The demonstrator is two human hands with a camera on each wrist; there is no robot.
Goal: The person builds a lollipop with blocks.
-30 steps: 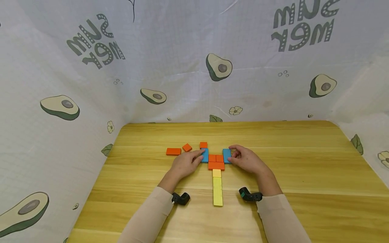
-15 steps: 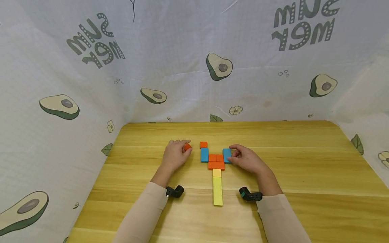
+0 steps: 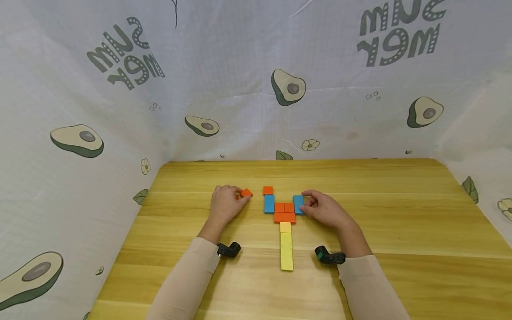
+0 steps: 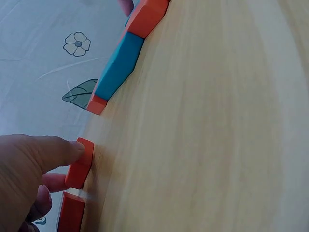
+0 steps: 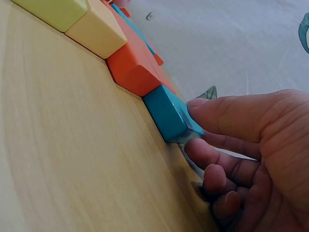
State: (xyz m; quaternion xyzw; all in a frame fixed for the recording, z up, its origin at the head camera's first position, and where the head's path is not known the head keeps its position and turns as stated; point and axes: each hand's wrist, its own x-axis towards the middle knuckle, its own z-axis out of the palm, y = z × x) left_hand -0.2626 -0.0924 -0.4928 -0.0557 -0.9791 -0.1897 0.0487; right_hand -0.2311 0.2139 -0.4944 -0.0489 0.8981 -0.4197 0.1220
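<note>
My left hand [image 3: 225, 205] pinches a small orange block [image 3: 246, 193] between thumb and fingers, left of the block figure. In the left wrist view its thumb presses the face of this block [image 4: 81, 166], with another fingertip behind it. A second orange block [image 4: 71, 213] lies close under that hand, mostly covered in the head view. My right hand [image 3: 327, 211] holds the right-hand blue block [image 3: 298, 203] with thumb and index finger. The right wrist view shows the thumb tip on the blue block [image 5: 169, 113], the other fingers curled beside it.
In the figure, a long yellow-green block [image 3: 286, 252] leads up to a light orange block [image 3: 285, 227], then an orange bar [image 3: 285, 218] under two orange squares. A left blue block [image 3: 269, 204] has an orange square [image 3: 268, 190] at its far end. Printed cloth [image 3: 240, 89] surrounds the wooden table [image 3: 392, 200].
My left hand has left the left blue block, moved left to the loose orange pieces and taken hold of the small orange block. The right hand stays at the right blue block.
</note>
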